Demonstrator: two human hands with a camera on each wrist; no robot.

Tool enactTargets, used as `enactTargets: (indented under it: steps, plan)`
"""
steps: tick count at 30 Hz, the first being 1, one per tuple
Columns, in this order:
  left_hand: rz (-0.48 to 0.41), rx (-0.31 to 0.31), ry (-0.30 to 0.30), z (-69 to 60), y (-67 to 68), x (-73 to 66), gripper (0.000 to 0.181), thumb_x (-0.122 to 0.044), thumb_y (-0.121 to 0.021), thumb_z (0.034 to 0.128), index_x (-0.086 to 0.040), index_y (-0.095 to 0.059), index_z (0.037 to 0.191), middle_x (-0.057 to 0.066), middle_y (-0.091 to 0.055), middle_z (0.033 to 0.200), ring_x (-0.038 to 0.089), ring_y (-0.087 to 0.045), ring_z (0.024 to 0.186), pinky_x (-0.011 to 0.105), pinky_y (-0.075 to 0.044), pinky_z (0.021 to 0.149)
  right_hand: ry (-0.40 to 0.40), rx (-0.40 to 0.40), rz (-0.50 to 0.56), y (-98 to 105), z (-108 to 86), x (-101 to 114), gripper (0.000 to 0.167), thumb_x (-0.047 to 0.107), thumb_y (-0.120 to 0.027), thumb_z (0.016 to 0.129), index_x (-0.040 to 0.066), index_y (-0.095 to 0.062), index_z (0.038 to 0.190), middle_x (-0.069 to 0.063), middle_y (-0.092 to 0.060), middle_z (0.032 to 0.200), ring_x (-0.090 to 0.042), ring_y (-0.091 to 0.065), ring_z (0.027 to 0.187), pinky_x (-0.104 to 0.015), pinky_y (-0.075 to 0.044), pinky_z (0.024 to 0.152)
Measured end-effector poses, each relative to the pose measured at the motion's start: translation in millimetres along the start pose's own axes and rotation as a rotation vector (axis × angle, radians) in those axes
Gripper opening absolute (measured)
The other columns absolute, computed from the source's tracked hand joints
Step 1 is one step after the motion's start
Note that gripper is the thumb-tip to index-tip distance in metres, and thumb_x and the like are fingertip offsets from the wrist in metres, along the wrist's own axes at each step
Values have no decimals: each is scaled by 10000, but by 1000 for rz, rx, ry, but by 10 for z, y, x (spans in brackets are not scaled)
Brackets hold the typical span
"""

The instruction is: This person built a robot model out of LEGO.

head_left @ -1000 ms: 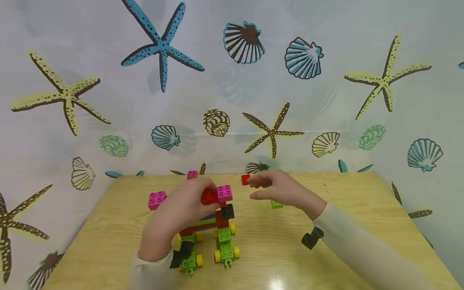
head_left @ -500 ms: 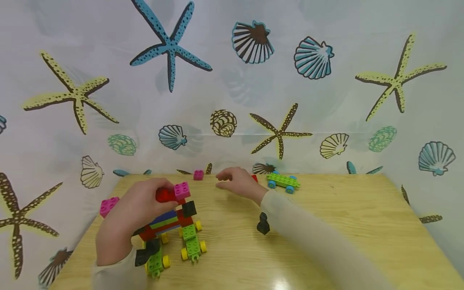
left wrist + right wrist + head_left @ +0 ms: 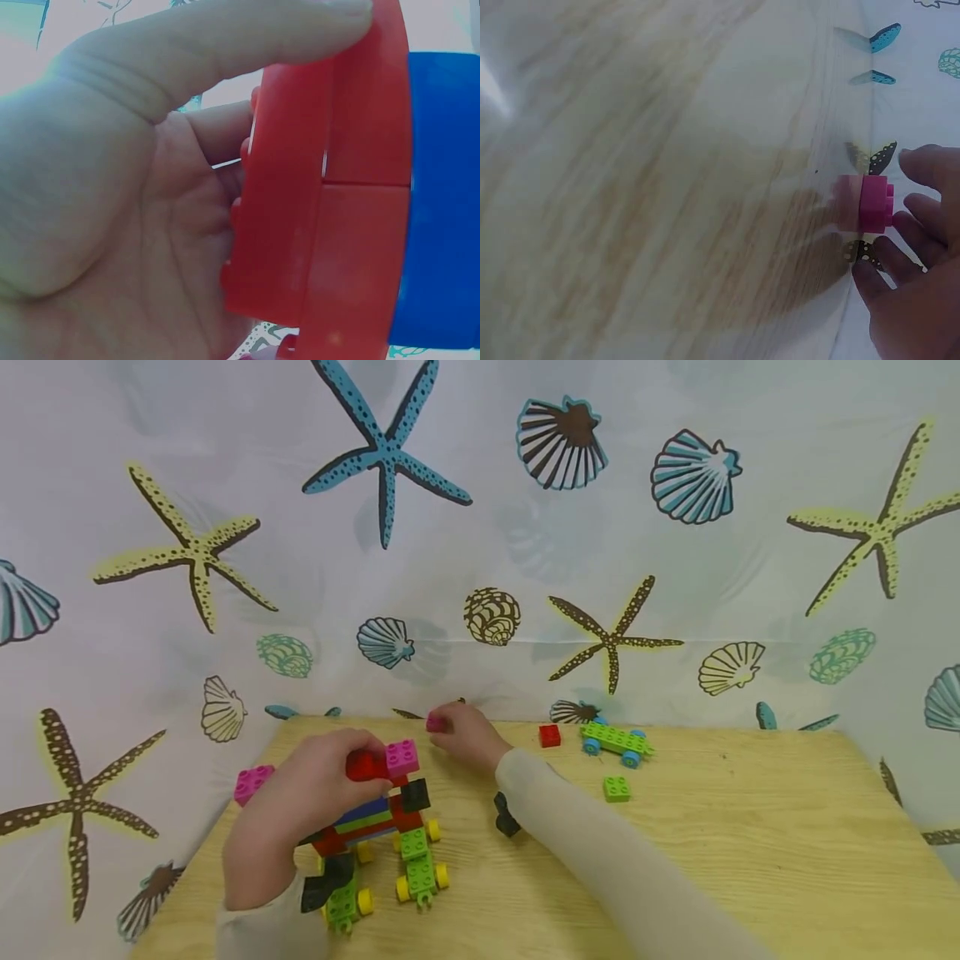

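My left hand (image 3: 307,802) grips the red bricks (image 3: 366,766) on top of a toy-brick build at the left. In the left wrist view the thumb lies along the red bricks (image 3: 300,202), with a blue brick (image 3: 442,202) beside them. The build stands on green wheeled bases (image 3: 420,872) and carries a pink brick (image 3: 402,758) on top. At the table's back, my right hand (image 3: 468,737) reaches round a small pink brick (image 3: 435,724). In the right wrist view, thumb and fingers stand spread about that pink brick (image 3: 874,204), with gaps visible.
A red brick (image 3: 550,736), a green wheeled base with blue wheels (image 3: 618,739) and a green brick (image 3: 617,789) lie right of the right hand. Another pink brick (image 3: 252,783) shows behind the left wrist. A shell-patterned cloth (image 3: 487,543) borders the wooden table (image 3: 712,860).
My right hand has moved left and back across the table to the small pink brick. The left hand keeps its grip on the build. The head view has shifted.
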State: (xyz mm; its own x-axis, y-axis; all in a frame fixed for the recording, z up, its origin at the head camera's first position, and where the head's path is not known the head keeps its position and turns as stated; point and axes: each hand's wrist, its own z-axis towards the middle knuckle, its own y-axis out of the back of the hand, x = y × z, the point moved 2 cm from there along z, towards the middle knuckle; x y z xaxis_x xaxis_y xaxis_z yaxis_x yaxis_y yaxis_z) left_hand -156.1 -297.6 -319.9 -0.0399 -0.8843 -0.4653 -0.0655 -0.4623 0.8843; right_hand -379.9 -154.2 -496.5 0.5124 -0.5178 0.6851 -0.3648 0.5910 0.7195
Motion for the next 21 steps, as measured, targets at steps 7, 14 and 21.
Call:
enactTargets:
  steps: [7,14,21]
  plan:
    - [1,12,10,-17,24,-7,485,-278,-899,957,-67,-724,1358,148,-779,1277,279,-709,1084,509,-678,947,-18,36,-36,87,-97,239,270,199,-728,1097,82,-795,1331,-103,-757,1372,-253,-684,1232,-392,-588,1163]
    - [2,13,15,-34,24,0,477,-276,-892,964,-59,-725,1355,145,-781,1261,267,-707,1059,500,-677,939,-94,-14,-15,108,-149,292,411,261,-781,1061,80,-750,1429,-94,-715,1364,-237,-663,1195,-359,-598,1128]
    - [7,11,12,-35,19,-16,470,-279,-893,964,-66,-728,1349,143,-783,1258,269,-710,1058,500,-678,935,-95,-16,-88,-148,181,-166,455,320,-837,1002,70,-772,1377,-66,-737,1263,-212,-638,1080,-349,-609,1039]
